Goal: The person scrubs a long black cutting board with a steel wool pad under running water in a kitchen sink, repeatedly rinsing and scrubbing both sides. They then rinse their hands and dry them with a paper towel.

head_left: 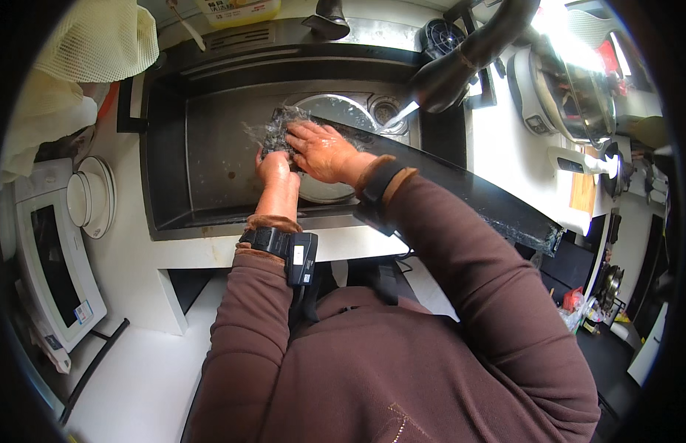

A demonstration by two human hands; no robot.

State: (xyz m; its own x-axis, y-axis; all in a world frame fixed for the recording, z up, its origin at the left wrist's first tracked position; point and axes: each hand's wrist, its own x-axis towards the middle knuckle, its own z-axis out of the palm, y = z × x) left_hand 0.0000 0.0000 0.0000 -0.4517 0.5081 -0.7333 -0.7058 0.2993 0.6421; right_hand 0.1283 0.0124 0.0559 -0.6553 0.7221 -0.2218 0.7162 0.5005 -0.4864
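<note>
Both hands are down in the sink. The right hand is spread flat, fingers open, pressing on the wet far end of a long dark board. That board runs from the basin's middle out over its right rim. The left hand is curled around the board's near edge just beside it, gripping. Water streams from the black faucet at far right. A white microwave sits way off left.

The person wears a brown long-sleeved top with lighter brown cuffs. A black wrist strap carrying a small black box sits on the left forearm; a black band circles the right wrist.
</note>
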